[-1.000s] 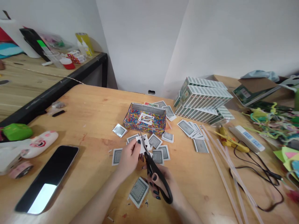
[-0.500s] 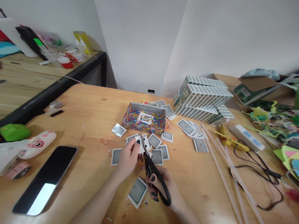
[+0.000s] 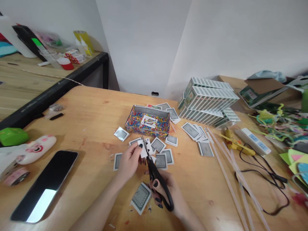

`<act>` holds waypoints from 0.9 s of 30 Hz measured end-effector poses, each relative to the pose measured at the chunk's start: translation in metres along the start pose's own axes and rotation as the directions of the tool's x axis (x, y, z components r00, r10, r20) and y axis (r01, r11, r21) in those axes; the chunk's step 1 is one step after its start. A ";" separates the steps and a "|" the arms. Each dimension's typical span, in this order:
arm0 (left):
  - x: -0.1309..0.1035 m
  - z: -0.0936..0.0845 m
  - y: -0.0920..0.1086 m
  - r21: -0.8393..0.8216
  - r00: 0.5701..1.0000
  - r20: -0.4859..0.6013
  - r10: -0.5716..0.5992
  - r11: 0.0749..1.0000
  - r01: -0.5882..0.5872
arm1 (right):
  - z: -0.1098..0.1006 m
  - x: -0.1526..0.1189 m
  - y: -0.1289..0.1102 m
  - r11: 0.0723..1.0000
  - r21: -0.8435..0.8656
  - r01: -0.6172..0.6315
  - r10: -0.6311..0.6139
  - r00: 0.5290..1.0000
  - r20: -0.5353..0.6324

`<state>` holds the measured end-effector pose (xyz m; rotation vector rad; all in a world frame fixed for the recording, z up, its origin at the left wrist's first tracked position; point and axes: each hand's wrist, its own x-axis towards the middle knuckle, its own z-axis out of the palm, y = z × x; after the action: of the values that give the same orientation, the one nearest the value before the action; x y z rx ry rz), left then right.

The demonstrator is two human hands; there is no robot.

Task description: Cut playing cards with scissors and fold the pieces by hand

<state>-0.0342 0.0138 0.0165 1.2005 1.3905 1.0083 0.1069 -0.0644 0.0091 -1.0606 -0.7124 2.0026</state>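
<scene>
My left hand (image 3: 130, 159) pinches a white playing card (image 3: 143, 152) marked with a 5 and spades. The fingers of my right hand (image 3: 161, 190) are wrapped round the black handles of a pair of scissors (image 3: 157, 175). Its blades lie across the card, pointing away from me. Just beyond stands an open box (image 3: 147, 131) with a colourful bead-like pattern, a face card (image 3: 149, 121) lying inside it. Patterned card backs (image 3: 161, 161) are spread around my hands, and one card (image 3: 141, 198) lies nearer to me.
Stacked striped card boxes (image 3: 209, 98) stand at the back right. Clear glue sticks (image 3: 228, 179), a yellow glue gun (image 3: 237, 145) and a power strip (image 3: 252, 140) lie on the right. A phone (image 3: 45, 186) rests at the left. Small paper scraps lie near the front.
The view has shifted slightly. Both hands keep their hold on the card and the scissors, and the blades still lie across the card; little else differs.
</scene>
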 end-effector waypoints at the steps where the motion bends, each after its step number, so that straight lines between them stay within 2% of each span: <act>1: 0.002 -0.002 0.001 -0.017 1.000 -0.006 0.004 1.000 -0.004 | 0.000 0.000 0.000 1.000 -0.002 0.001 -0.001 1.000 0.004; 4: 0.006 -0.006 0.002 -0.044 1.000 -0.012 0.016 0.999 -0.017 | 0.000 0.000 0.000 1.000 -0.009 0.004 -0.004 1.000 0.025; 15: -0.001 -0.004 -0.004 0.069 0.986 0.165 0.036 0.996 -0.048 | -0.001 -0.004 -0.009 0.997 -0.050 0.060 -0.058 0.998 0.040; 27: 0.000 -0.003 -0.006 0.024 0.986 0.160 0.037 0.999 -0.042 | 0.001 -0.003 -0.010 1.000 0.005 0.028 -0.028 0.999 0.022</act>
<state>-0.0383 0.0132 0.0108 1.3043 1.2632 0.9024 0.1106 -0.0617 0.0188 -1.0226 -0.7300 1.9939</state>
